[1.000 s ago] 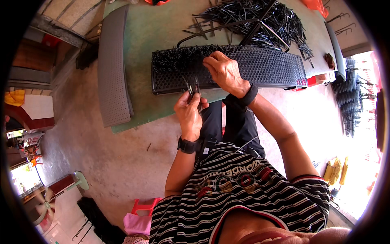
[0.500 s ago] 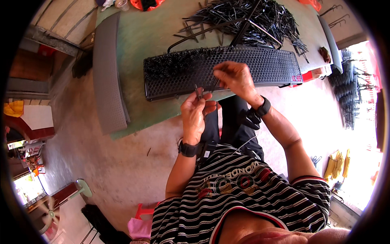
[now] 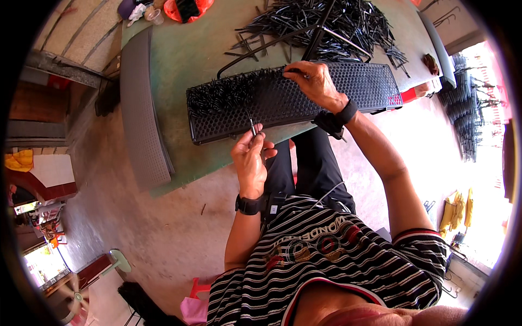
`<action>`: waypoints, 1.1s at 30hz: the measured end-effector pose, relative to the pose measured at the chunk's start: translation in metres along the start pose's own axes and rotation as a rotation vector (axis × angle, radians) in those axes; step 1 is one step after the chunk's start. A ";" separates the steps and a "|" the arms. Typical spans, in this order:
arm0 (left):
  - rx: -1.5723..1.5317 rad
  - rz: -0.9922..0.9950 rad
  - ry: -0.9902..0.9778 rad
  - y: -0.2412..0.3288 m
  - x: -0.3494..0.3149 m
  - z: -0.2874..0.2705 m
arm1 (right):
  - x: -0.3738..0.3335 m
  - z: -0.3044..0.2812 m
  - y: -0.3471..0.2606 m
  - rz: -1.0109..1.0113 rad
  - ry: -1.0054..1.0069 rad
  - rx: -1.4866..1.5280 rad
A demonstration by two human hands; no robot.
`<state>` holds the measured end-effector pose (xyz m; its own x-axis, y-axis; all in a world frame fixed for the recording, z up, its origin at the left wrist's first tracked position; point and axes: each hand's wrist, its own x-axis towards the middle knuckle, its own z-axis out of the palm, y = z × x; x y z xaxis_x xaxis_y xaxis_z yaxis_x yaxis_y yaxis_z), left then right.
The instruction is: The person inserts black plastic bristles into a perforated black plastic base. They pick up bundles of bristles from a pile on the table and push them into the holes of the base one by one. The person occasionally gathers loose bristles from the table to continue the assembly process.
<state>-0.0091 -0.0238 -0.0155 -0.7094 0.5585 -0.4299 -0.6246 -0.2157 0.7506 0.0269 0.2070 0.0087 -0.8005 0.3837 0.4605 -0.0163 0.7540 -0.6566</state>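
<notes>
A long black perforated panel [image 3: 348, 98] with honeycomb holes lies across the table's near edge. Short black bristle-like tufts [image 3: 217, 98] cover much of its left part. In the fingertips of my left hand [image 3: 251, 165] is a slim metal hand tool [image 3: 253, 128], held upright just off the panel's near edge, its tip toward the holes. My right hand [image 3: 318, 84] is over the middle of the panel, thumb and forefinger pinched together; whatever lies between them is too small to make out. Beyond the panel is a heap of loose black strips [image 3: 331, 35].
The green tabletop [image 3: 190, 54] carries a bent black metal frame [image 3: 317, 37] behind the panel. Grey perforated sheets [image 3: 144, 108] overhang its left side. An orange plastic bag [image 3: 173, 10] and a clear cup [image 3: 156, 18] sit at the far left. Stacked dark racks [image 3: 462, 108] stand right.
My right hand has moved up and onto the panel, away from the left. My left hand has shifted slightly left and down with the metal tool.
</notes>
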 end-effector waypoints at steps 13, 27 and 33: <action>-0.050 0.029 -0.015 -0.005 0.002 -0.002 | 0.016 0.003 0.000 -0.107 -0.076 -0.060; 0.228 0.085 -0.158 -0.020 0.000 0.021 | -0.031 0.003 -0.044 0.226 -0.259 0.227; 0.158 0.057 -0.189 -0.034 0.001 0.027 | -0.021 -0.019 -0.040 0.532 0.139 0.579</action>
<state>0.0205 0.0059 -0.0277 -0.6592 0.6920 -0.2941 -0.5157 -0.1314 0.8466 0.0559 0.1794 0.0365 -0.7069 0.7060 0.0435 0.0075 0.0690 -0.9976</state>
